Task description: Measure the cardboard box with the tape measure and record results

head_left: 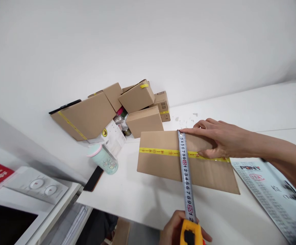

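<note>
A cardboard box (158, 166) with yellow printed tape along its top lies on the white table. Across its top runs the extended blade of a yellow tape measure (187, 234), which reaches past the box's near edge. My left hand (173, 229) is wrapped round the case of the tape measure at the bottom of the view. My right hand (216, 137) rests on the box, its index finger pressing the blade's end at the far edge and its thumb on the taped seam. The blade's numbers show up to a little past 20 near the case.
Several cardboard boxes (86, 115) stand against the wall. A mint cup (104, 160) with a pink lid is at the table's left, beside a dark flat object (93, 178). A printed PONY bag (267, 194) lies at the right. A white microwave (15, 207) stands at lower left.
</note>
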Action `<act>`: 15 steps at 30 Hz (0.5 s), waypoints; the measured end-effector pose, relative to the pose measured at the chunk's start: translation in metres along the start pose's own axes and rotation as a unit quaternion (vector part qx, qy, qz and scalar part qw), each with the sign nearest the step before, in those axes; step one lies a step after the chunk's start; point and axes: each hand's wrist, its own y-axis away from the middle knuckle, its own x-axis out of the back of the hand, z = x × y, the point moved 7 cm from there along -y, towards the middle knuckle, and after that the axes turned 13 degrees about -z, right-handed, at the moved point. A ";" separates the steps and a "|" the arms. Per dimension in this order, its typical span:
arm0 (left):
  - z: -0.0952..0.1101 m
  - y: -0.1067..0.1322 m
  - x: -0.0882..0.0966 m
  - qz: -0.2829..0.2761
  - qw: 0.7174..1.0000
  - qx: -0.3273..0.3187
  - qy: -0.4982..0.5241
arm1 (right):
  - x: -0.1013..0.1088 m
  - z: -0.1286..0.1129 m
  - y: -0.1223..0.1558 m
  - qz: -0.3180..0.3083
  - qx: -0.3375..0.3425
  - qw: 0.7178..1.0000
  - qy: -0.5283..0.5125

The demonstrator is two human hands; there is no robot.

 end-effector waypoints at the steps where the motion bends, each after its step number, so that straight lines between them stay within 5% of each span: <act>1: -0.002 -0.001 0.002 0.004 1.000 0.004 0.010 | 0.000 0.000 0.000 -0.001 -0.002 1.000 0.000; 7: 0.023 0.018 0.002 0.007 0.995 -0.033 -0.093 | 0.002 -0.004 0.002 -0.002 -0.009 1.000 -0.008; 11: 0.028 0.021 -0.007 -0.056 0.994 -0.056 -0.075 | 0.003 -0.006 0.002 0.000 -0.009 1.000 0.006; 15: 0.025 0.021 -0.006 -0.057 0.994 -0.070 -0.054 | 0.003 -0.006 0.002 0.002 -0.004 1.000 0.014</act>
